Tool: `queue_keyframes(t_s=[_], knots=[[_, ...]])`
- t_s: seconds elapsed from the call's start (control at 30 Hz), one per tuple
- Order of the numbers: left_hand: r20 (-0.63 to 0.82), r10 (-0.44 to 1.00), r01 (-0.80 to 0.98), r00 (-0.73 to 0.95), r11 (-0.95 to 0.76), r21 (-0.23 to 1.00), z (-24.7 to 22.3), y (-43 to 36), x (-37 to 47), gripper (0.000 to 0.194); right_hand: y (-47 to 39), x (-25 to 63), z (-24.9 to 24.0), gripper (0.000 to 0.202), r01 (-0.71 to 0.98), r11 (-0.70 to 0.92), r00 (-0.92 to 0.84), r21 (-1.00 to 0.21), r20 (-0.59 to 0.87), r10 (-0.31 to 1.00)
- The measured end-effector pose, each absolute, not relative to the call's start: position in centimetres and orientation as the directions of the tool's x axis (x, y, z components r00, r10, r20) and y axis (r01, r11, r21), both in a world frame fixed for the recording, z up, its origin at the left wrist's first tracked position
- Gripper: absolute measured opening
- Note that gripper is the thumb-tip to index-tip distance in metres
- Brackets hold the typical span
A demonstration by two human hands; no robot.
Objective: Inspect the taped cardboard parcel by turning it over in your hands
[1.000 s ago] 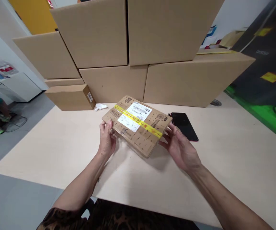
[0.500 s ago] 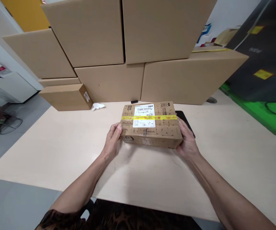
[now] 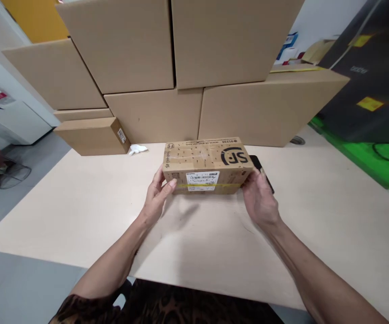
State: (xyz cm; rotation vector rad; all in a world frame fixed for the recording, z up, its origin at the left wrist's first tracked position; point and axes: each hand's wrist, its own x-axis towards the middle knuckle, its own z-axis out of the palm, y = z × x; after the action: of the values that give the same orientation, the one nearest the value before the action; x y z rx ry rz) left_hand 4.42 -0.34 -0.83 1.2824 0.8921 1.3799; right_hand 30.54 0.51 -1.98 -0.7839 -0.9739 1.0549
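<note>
Left hand (image 3: 154, 198) and right hand (image 3: 259, 199) clamp the two short ends of one small parcel (image 3: 207, 164), which is held just above the table (image 3: 79, 202) at its middle. Compared with half a second earlier, the parcel has been tipped toward the person: the face bearing the white shipping label (image 3: 201, 181) and yellow tape, formerly on top, now faces the camera, and a printed face with a black logo (image 3: 234, 156) lies uppermost. The hands keep their places at the ends.

Count: one parcel in hand; one black phone (image 3: 264, 173), flat on the table and partly hidden behind the parcel and right hand; one crumpled white scrap (image 3: 137, 149); seven plain cartons (image 3: 154, 114) stacked against the far edge.
</note>
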Motion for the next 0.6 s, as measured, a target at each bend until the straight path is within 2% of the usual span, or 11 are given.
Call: queue_keyframes(t_s=[0.07,0.2,0.37,0.47,0.6], knots=[[0.246,0.968,-0.218,0.053,-0.229,0.949,-0.5,-0.3,4.6,0.058,0.3,30.5,-2.0,0.045,-0.334,0.349,0.190,-0.876,0.300,0.935],[0.278,0.956,-0.324,-0.090,-0.292,0.900,-0.7,-0.2,4.8,0.069,0.2,30.7,-2.3,0.044,-0.358,0.408,0.293,-0.840,0.314,0.903],[0.122,0.980,-0.322,-0.159,-0.169,0.932,-0.7,-0.4,5.0,0.055,0.2,31.2,-2.6,0.036,-0.338,0.347,0.366,-0.875,0.217,0.905],[0.063,0.996,-0.314,-0.059,-0.079,0.946,0.0,-0.5,5.0,0.052,0.0,31.4,-2.4,0.032,-0.319,0.307,0.348,-0.896,0.191,0.918],[0.097,0.989,-0.326,0.112,-0.056,0.944,0.8,-0.6,4.6,0.051,-0.1,31.6,-2.0,0.031,-0.378,0.267,0.333,-0.886,0.139,0.933]])
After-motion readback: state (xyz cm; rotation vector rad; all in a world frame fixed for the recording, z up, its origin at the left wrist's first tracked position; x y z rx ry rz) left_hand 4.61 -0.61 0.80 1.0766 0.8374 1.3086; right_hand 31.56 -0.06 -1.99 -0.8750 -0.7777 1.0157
